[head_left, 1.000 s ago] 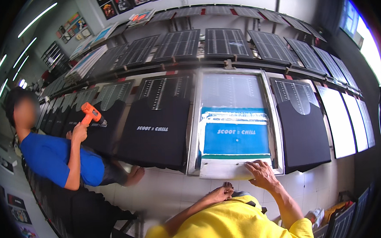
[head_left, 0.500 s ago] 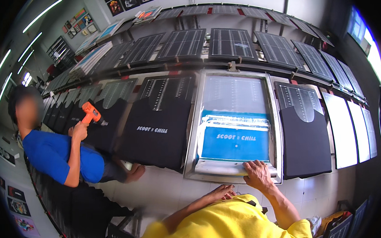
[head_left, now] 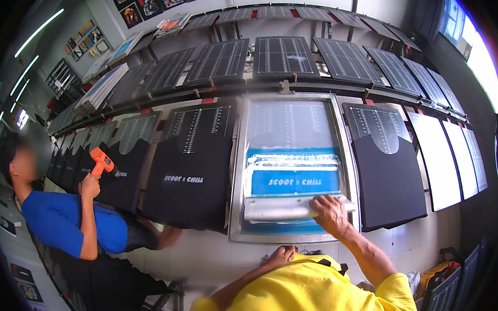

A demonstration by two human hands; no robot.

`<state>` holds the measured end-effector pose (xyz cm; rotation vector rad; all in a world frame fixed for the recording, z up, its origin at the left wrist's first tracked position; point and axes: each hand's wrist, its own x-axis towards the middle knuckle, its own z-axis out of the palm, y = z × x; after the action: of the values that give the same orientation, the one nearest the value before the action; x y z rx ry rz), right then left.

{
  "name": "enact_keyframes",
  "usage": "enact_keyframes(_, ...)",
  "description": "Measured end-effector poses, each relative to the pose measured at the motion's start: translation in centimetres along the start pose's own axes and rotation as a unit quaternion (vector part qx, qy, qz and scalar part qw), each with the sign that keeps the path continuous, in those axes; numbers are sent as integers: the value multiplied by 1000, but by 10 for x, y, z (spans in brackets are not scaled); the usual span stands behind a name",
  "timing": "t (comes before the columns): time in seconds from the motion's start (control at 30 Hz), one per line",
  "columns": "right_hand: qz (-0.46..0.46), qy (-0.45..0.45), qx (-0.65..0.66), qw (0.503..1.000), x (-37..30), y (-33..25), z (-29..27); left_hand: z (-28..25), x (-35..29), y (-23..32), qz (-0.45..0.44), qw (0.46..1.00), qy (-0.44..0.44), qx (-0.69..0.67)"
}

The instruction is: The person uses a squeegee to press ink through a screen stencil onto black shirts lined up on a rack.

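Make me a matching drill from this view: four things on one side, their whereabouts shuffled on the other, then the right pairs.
Things
1. Squeegee
2. Gun-shaped tool
3. Left hand
4. Screen frame

Whereabouts
A. Between a printed black shirt and a plain black shirt
B. In the grip of the right hand
C. Close to the yellow shirt
D. In a co-worker's hand

Right pairs: 1-B, 2-D, 3-C, 4-A
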<state>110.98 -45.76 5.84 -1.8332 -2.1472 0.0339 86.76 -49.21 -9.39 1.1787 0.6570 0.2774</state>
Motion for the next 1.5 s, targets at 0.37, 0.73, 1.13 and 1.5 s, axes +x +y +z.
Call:
enact_keyframes(0.37, 25, 24, -51, 998, 112, 81, 34, 3, -4, 3, -24, 997, 54, 50)
enact_keyframes(0.73, 44, -35, -46, 997, 132, 81, 25, -6, -6, 4, 7, 999, 8, 37)
enact_keyframes(1.13, 22, -47, -28, 998, 12, 9, 10, -8, 0, 4, 33, 999, -21, 21)
enact_keyframes(1.5, -1, -95, -41, 995, -29, -14, 6, -11, -2, 16, 29, 997, -49, 57)
